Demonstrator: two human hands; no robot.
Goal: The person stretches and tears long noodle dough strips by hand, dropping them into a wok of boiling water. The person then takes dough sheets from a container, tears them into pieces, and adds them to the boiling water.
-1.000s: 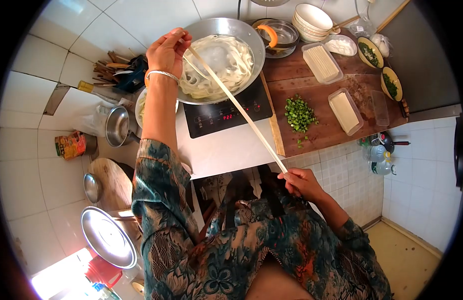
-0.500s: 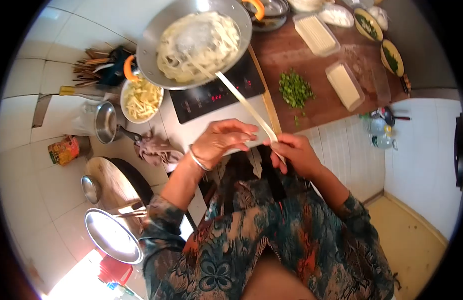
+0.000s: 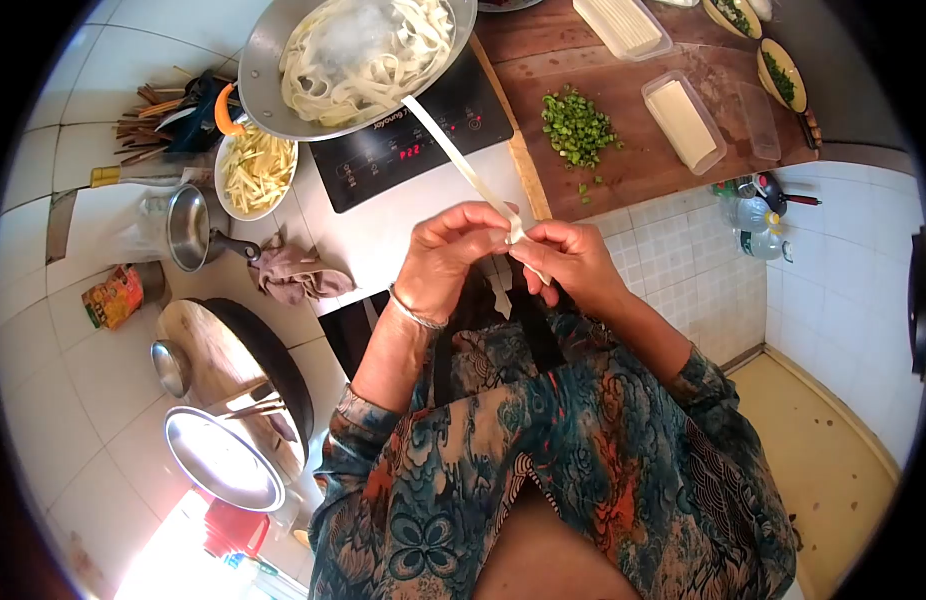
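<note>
Both hands are in view and engaged on a single noodle strip (image 3: 460, 160), which is held just off the front edge of the white worktop (image 3: 383, 222). The left hand (image 3: 453, 255) is bent inward, thumb and forefinger brought together on the strip; a bracelet is worn at that wrist. The right hand (image 3: 578, 265) is likewise closed to a pinch on the strip immediately alongside, and a short end projects below its fingers. From the hands the strip runs taut to the near rim of the wok (image 3: 266, 85); whether it rests on that rim cannot be told. The wok, fitted with an orange handle (image 3: 226, 110), stands on an induction cooker (image 3: 368, 165) with a lit red display, and contains pale flat noodles (image 3: 393, 80) under steam. Left of the cooker, a white bowl (image 3: 253, 213) holds pale cut sticks. A brown cloth (image 3: 298, 272) lies crumpled near the front edge of the worktop, a saucepan (image 3: 190, 230) behind it. To the right, the wooden board (image 3: 523, 75) carries chopped greens (image 3: 578, 125) towards its front left corner. A plastic container (image 3: 683, 125) of pale dough lies by the board's front edge; a second container (image 3: 628, 25), of pale strips, lies farther back. A yellow bowl (image 3: 797, 85) of chopped herbs is near the right edge.
</note>
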